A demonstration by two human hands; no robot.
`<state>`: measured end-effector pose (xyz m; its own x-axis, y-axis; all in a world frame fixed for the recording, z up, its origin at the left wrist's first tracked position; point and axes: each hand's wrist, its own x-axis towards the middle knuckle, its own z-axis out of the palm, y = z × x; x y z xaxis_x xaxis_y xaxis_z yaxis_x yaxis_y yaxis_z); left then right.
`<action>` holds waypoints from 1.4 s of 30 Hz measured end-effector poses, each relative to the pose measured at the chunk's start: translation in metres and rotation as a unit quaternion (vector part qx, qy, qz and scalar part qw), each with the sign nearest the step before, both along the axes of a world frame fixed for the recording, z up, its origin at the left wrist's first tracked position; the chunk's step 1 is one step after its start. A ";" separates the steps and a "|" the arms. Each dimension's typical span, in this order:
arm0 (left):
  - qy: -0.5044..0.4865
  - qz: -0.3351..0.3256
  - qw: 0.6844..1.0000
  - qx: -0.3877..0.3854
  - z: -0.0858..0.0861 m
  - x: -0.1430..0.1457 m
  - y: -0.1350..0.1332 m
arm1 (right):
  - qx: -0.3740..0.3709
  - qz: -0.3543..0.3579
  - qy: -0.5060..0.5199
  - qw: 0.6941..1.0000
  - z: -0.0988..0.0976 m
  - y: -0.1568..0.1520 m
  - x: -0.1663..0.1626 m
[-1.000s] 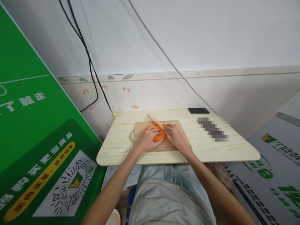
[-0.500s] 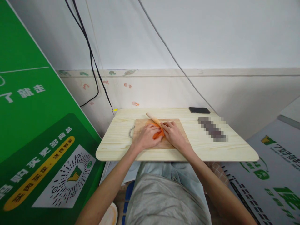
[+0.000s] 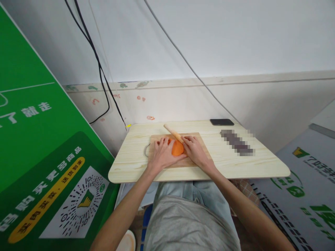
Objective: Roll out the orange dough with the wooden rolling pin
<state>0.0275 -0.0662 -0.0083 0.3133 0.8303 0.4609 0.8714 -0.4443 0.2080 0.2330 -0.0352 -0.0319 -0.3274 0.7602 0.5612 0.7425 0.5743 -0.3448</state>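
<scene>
Head view: orange dough lump (image 3: 177, 149) sits on cutting board (image 3: 202, 140) between both hands. Left hand (image 3: 162, 153) flat, fingers spread, against its left side; right hand (image 3: 195, 151) cupped on its right. Rolling pin (image 3: 173, 133) just beyond the fingertips, slanting far-left to near-right, nearer the right hand.
</scene>
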 end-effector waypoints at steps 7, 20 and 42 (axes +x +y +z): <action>-0.037 -0.048 0.998 -0.020 -0.003 -0.005 0.007 | -0.008 -0.016 0.060 0.998 0.000 0.003 0.004; -0.029 -0.085 0.996 -0.018 -0.005 -0.007 0.010 | -0.002 -0.050 0.037 0.998 -0.002 0.003 0.004; -0.023 -0.110 0.994 -0.014 -0.015 -0.009 0.019 | -0.021 0.002 -0.008 1.000 0.008 -0.002 0.000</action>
<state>0.0185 -0.0475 -0.0234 0.4683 0.7561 0.4572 0.7428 -0.6171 0.2596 0.2333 -0.0376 -0.0236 -0.3384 0.7821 0.5233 0.7459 0.5620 -0.3575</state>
